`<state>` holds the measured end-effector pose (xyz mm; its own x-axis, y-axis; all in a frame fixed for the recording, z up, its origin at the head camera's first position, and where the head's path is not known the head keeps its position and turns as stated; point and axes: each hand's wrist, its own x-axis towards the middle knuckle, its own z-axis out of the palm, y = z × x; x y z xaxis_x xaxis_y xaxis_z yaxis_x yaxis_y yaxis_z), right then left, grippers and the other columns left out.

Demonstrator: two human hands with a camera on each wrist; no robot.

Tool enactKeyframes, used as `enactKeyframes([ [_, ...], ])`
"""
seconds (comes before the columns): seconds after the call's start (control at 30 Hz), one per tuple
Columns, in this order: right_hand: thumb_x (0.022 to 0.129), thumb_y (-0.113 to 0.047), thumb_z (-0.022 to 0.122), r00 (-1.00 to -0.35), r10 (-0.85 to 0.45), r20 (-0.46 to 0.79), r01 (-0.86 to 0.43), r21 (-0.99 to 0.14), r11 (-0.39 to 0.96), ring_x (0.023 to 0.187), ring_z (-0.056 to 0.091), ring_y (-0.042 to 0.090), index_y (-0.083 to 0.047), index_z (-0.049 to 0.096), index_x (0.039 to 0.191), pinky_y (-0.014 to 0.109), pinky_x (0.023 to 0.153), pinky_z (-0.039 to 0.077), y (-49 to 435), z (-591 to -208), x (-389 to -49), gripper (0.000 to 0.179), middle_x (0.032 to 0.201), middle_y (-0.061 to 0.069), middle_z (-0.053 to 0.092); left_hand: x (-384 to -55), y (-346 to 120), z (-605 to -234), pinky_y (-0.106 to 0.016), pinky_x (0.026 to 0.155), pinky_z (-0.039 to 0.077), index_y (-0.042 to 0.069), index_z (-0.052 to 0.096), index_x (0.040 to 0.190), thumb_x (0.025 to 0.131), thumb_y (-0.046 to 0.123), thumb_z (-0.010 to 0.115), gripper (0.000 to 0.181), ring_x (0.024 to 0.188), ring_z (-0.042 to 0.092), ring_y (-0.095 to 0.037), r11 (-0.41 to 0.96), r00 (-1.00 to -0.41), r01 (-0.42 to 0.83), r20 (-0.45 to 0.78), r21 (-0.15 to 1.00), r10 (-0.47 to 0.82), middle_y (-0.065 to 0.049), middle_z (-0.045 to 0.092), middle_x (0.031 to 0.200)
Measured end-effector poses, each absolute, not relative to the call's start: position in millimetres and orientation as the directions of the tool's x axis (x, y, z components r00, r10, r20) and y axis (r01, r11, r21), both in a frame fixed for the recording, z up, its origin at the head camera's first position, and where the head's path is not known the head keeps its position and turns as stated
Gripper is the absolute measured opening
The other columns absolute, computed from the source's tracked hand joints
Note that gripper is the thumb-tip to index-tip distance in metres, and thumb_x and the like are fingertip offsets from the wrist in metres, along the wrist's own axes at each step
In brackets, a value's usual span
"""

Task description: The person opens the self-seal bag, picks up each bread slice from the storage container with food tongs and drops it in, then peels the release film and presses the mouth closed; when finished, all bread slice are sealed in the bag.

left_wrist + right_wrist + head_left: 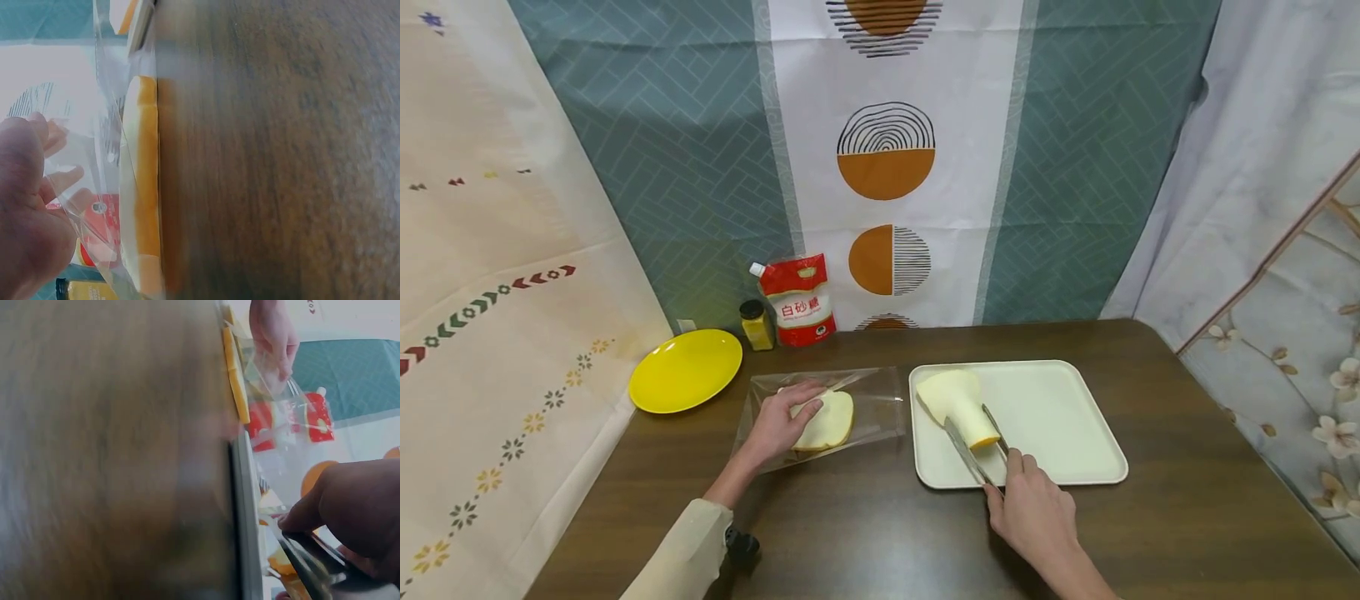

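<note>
- Metal tongs [967, 456] sit in the right hand [1033, 507], its fingers curled round the handles; from my station that grip reads plainly.
- Beyond those fingers, ahead and slightly to the left, I see the curved bread slice [961, 402] between the two arms of the tongs; it lies over the left part of the white tray [1056, 425]. I cannot tell whether it touches the tray all along.
- Its long axis slants from far left to near right, roughly in line with the tongs, with the narrower, bent end toward the right hand, clearly the nearer one.
- Off to the left, the left hand [781, 423] lies over a clear plastic bag [877, 408], thumb and forefinger apart; I cannot tell whether the other fingers pinch the film.
- Under that film lies a second slice [831, 421], flat, partly beneath the fingers. The bag's right edge sits just beside the tray, so I judge the sideways offset between the tongs and the bag to be what counts.
- Farther out, I have a yellow plate [685, 371], a dark-lidded jar [757, 327] and a red pouch [801, 304].
</note>
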<state>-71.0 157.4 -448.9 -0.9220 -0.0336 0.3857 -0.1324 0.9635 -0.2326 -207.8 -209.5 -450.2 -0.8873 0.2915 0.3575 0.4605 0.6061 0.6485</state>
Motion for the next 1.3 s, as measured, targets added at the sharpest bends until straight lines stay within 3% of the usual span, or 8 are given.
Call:
enactKeyframes([
  [0.4, 0.079, -0.012, 0.083, -0.893, -0.115, 0.435, -0.213, -0.183, 0.96, 0.066, 0.059, 0.031, 0.004, 0.059, 0.114, 0.042, 0.036, 0.041, 181.2, -438.2, -79.8, 0.045, 0.08, 0.009, 0.055, -208.2, -209.6, -448.6, -0.058, 0.104, 0.04, 0.004, 0.071, 0.124, 0.096, 0.015, 0.069, 0.03, 0.125, 0.056, -0.037, 0.605, -0.888, 0.458, 0.358, 0.651, 0.288, -0.017, 0.065, 0.129],
  [0.7, 0.075, -0.007, 0.085, -0.819, -0.234, 0.524, -0.326, -0.09, 0.941, 0.068, 0.055, 0.03, 0.001, 0.058, 0.112, 0.039, 0.036, 0.038, 187.6, -429.3, -94.5, 0.047, 0.085, 0.008, 0.057, -208.0, -210.6, -450.7, -0.059, 0.104, 0.039, 0.004, 0.071, 0.124, 0.095, 0.013, 0.069, 0.03, 0.126, 0.055, -0.039, 0.598, -0.894, 0.446, 0.353, 0.665, 0.275, -0.018, 0.064, 0.13],
  [0.97, 0.073, -0.006, 0.086, -0.794, -0.352, 0.496, -0.409, -0.007, 0.913, 0.068, 0.054, 0.028, -0.001, 0.057, 0.112, 0.034, 0.038, 0.034, 183.1, -417.0, -109.2, 0.048, 0.091, 0.007, 0.059, -207.8, -208.4, -448.2, -0.06, 0.105, 0.038, 0.005, 0.071, 0.124, 0.097, 0.016, 0.068, 0.03, 0.127, 0.054, -0.038, 0.597, -0.895, 0.446, 0.344, 0.666, 0.285, -0.017, 0.063, 0.131],
  [1.3, 0.076, -0.01, 0.086, -0.781, -0.468, 0.413, -0.493, 0.053, 0.869, 0.071, 0.055, 0.026, -0.002, 0.061, 0.116, 0.031, 0.041, 0.038, 174.5, -401.8, -121.7, 0.048, 0.102, 0.007, 0.065, -206.4, -207.9, -449.4, -0.061, 0.105, 0.037, 0.002, 0.072, 0.122, 0.095, 0.012, 0.069, 0.028, 0.125, 0.056, -0.04, 0.61, -0.874, 0.481, 0.397, 0.629, 0.279, -0.019, 0.064, 0.129],
])
